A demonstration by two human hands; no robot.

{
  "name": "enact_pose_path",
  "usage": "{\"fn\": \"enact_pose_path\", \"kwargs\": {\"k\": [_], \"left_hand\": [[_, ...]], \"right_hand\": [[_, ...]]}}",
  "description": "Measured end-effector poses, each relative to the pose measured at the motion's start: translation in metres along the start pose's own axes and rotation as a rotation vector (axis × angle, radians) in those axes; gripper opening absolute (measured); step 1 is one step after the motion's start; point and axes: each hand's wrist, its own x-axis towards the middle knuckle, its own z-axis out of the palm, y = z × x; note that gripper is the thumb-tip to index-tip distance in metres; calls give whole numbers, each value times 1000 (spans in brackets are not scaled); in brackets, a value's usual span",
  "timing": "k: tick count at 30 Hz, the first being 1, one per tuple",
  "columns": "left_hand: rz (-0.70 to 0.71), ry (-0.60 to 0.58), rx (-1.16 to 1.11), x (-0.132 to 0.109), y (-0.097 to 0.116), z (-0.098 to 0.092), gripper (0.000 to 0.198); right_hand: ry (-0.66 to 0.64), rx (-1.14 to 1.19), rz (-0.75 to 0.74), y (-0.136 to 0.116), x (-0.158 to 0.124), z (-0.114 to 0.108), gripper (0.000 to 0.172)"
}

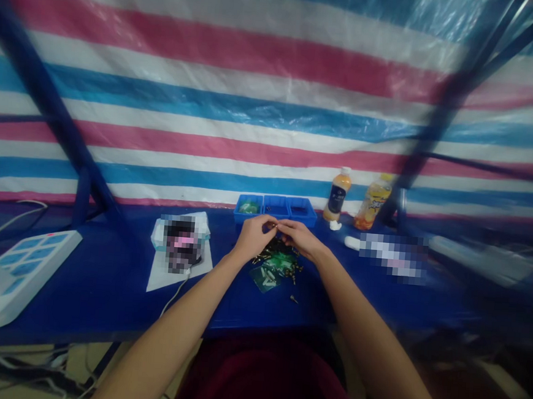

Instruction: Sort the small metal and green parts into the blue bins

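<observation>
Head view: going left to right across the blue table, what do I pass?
White power strip → white paper sheet → left hand → right hand → bottle of orange liquid → yellow plastic bottle

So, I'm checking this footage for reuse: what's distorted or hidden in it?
In the head view, wide-angle distortion bows the blue frame pole and striped tarp; one pixelated patch and a second patch hide objects on the table; the lower right falls dark and smeared; the left hand and right hand stay fairly sharp.
</observation>
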Motion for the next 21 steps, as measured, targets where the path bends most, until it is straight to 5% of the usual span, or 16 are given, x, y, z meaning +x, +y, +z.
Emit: {"fn": "enact_pose_path", "kwargs": {"k": [9, 16, 21], "left_hand": [[-34, -33, -81, -1, -5, -6, 13], [-120, -87, -84, -3, 1, -10, 38], [-264, 76, 93, -1, -1, -19, 42]], "right_hand": [[-4, 25, 55, 0, -1, 1, 27], [-48, 62, 68, 2, -1, 4, 22], [206, 62, 21, 3, 11, 4, 41]]}}
